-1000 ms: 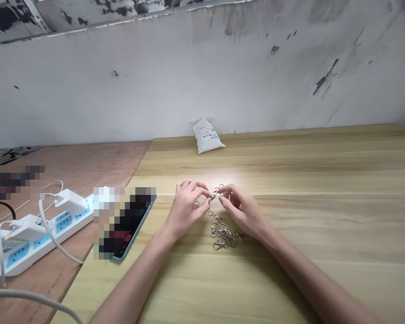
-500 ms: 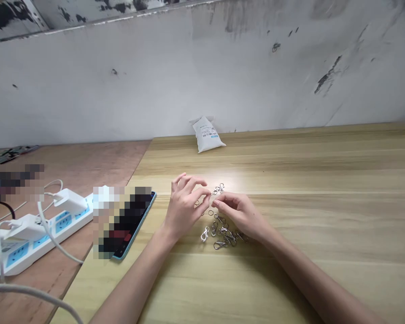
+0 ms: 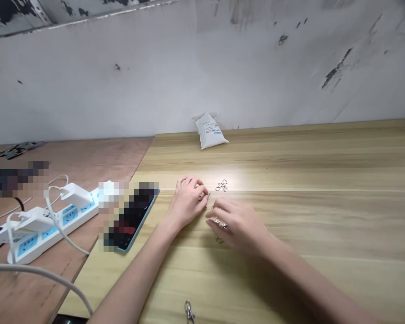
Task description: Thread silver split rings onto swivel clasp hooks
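My left hand (image 3: pixel 188 201) rests on the light wooden table (image 3: pixel 307 180), fingers curled, with its fingertips pinched on a small metal ring (image 3: pixel 201 197). My right hand (image 3: pixel 234 223) is smeared by motion and lies over a pile of silver lobster clasps (image 3: pixel 220 223), hiding most of them. A joined clasp and ring (image 3: pixel 222 185) lies alone just beyond both hands. Another single clasp (image 3: pixel 188 310) lies near the table's front edge.
A small white packet (image 3: pixel 209 131) leans by the wall at the back. A phone (image 3: pixel 135 217) lies left of my left hand. On the reddish table (image 3: pixel 97 157) to the left are a white power strip (image 3: pixel 52 220) and cables.
Both hands have dropped to the table. My right hand moved back onto the clasp pile. A clasp that lay beside the pile now lies near the front edge.
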A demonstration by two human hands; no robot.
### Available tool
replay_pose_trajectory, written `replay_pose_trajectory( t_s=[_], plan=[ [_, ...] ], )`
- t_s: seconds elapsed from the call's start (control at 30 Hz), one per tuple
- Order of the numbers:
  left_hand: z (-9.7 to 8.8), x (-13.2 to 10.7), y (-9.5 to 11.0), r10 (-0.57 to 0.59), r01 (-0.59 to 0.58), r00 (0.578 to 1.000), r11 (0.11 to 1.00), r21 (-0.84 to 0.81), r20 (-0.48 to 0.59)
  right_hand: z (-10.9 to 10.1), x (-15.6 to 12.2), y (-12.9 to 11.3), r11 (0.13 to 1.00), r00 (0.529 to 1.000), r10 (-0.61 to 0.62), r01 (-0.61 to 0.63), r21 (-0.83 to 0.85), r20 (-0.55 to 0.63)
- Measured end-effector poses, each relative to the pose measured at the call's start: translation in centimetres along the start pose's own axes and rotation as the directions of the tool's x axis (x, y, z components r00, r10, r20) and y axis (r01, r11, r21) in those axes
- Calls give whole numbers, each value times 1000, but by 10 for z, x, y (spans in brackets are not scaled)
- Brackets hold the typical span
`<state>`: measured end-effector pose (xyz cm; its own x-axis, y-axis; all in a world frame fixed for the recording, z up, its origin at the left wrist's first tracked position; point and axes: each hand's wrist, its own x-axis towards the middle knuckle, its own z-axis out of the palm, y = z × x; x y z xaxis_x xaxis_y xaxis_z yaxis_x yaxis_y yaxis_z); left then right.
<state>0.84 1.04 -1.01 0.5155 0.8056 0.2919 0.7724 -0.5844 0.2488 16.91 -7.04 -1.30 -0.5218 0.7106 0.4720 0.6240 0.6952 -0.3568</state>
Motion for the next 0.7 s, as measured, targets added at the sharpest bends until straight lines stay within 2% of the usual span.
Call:
replay_pose_trajectory(
  t_s=[0.07,0.1,0.13,0.17,0.2,0.23,0.3,0.33,0.43,0.57,0.7],
  plan=[
    [0,0,0,-6,6,1000,1000,-12,-2,24,-15,-39,982,983,-180,178,-59,-27],
    [-1,0,0,-9,9,1000,1000,-17,-9,37,-23,-57,947,941,-317,305,-106,-122],
    [-2,0,0,-10,10,1000,1000,-18,-14,49,-31,-72,902,895,-424,404,-151,-136],
    [-3,0,1,-9,8,1000,1000,-18,-19,60,-37,-83,877,875,-470,448,-175,-113],
    [-4,0,2,-5,5,1000,1000,-18,-21,67,-42,-88,864,872,-485,466,-187,-68],
    [-4,0,2,-1,0,1000,1000,-21,-21,71,-45,-89,880,893,-449,435,-193,-38],
    [-5,0,3,8,-8,1000,999,-31,-17,68,-47,-79,877,898,-441,431,-210,2],
    [-5,0,2,9,-9,1000,999,-36,-13,63,-47,-72,873,894,-448,438,-212,2],
    [-4,-1,1,-2,2,1000,999,-53,7,42,-49,-54,875,895,-429,445,-192,120],
    [-1,-1,0,2,1,999,996,-93,33,18,-55,-44,899,889,-376,418,-131,260],
    [4,-2,-1,18,-14,999,996,-87,43,11,-58,-47,925,920,-315,353,-142,233]
  ],
)
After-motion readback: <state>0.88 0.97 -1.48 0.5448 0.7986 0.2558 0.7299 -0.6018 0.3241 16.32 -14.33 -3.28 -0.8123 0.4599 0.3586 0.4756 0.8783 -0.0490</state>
